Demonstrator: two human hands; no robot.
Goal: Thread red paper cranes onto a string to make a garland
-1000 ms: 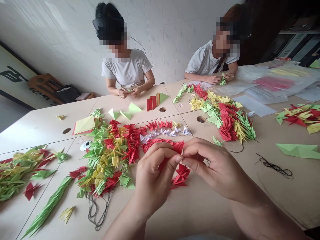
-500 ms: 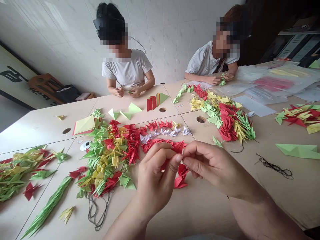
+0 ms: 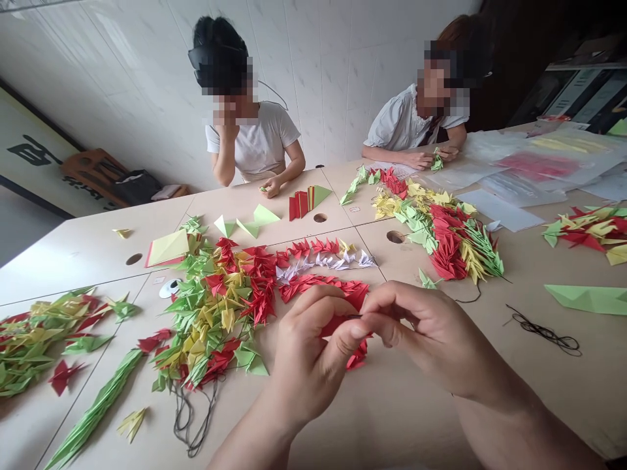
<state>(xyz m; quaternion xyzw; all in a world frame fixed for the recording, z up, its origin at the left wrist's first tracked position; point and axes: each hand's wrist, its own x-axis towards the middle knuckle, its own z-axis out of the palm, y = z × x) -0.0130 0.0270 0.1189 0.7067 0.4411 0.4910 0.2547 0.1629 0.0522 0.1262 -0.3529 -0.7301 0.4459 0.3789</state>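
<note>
My left hand is closed, fingers curled around a red folded-paper piece that shows between my two hands. My right hand pinches with thumb and forefinger against the left fingertips. A thin dark thread shows where the fingertips meet; its ends are hidden. Just behind my hands lies a row of red folded-paper pieces. To the left is a large fish-like heap of green, yellow and red origami pieces, with a white paper eye and strands of black cord at its lower edge.
Two people sit across the table, each with a hand on folded paper. A second strung origami bundle lies to the right, near a coil of black cord and a green paper strip. Plastic bags cover the far right.
My fingertips have shifted slightly, and a dark thread now shows between them. The left person across has raised one hand to the face. The view has moved a little.
</note>
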